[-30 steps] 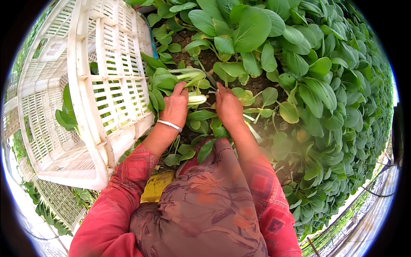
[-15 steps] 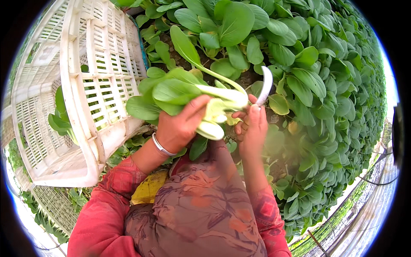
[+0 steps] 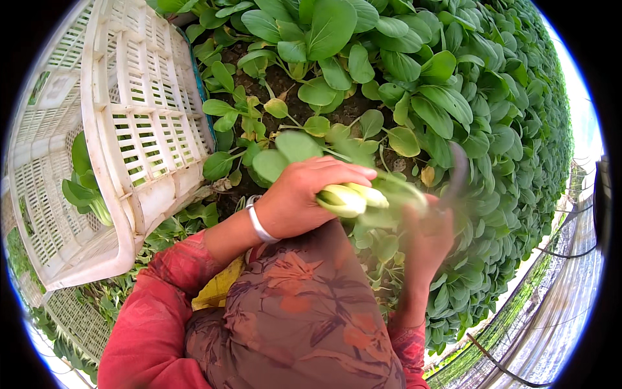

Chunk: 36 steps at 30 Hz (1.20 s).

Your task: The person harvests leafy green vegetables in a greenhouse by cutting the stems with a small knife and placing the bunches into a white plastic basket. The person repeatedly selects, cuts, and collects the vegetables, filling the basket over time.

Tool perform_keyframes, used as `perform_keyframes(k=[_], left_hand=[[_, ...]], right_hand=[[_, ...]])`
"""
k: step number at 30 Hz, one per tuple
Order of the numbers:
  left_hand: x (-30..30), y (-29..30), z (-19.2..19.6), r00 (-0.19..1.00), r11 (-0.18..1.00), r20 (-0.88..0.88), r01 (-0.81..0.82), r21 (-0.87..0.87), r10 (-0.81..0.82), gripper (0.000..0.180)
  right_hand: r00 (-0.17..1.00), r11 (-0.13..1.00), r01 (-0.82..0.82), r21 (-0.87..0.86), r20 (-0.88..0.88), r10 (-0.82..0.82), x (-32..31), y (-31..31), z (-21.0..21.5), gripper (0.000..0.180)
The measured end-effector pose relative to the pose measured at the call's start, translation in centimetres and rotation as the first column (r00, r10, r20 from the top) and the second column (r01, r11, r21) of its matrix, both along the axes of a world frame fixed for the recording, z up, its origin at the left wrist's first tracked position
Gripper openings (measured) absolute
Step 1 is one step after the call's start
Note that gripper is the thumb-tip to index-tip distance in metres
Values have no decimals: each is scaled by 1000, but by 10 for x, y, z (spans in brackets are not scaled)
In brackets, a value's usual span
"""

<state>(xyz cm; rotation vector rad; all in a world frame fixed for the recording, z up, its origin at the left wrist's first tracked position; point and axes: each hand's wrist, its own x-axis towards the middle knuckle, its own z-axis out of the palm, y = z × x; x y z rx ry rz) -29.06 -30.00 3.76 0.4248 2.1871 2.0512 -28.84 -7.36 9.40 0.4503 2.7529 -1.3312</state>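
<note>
My left hand (image 3: 301, 198), with a pale band on its wrist, is closed round a bok choy (image 3: 342, 200). The pale stem ends stick out on the right of the fingers, and some leaves show behind the hand. To its right, blurred by motion, my right hand (image 3: 429, 233) grips a small curved knife (image 3: 458, 170) with the blade pointing up. A smeared green stalk (image 3: 405, 185) stretches between the two hands; whether it is still joined to the bok choy I cannot tell.
A white plastic crate (image 3: 139, 123) stands tilted at the left, with some bok choy (image 3: 87, 185) inside. Dense leafy plants (image 3: 486, 129) fill the right and far side. Bare soil (image 3: 256, 84) and yellowing leaves (image 3: 403, 141) show ahead of my hands.
My right hand and knife have moved right and nearer, away from the bok choy. My left hand has shifted slightly right, its back turned up, with the bok choy still in it.
</note>
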Motion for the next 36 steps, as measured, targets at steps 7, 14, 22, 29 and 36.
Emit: perform_keyframes(k=[7,14,22,29,36], left_hand=[[-16,8,-34,909,949,309,211,234,-278,51],[-25,-8,-45,776,950,558,176,257,-294,45],[-29,-5,-53,770,914,574,31,405,-280,48],[-41,-16,-58,791,778,566,-198,596,-233,47],[-43,-25,-60,699,607,592,-282,743,-400,52]], right_hand=[[987,944,70,-322,159,-19,-6,-30,-7,32],[934,755,120,-645,331,134,-21,-20,-26,36],[934,786,156,-598,348,79,-24,-14,-36,25],[926,849,237,-473,375,-49,-12,36,-49,28],[984,969,-171,176,73,161,6,51,-72,28]])
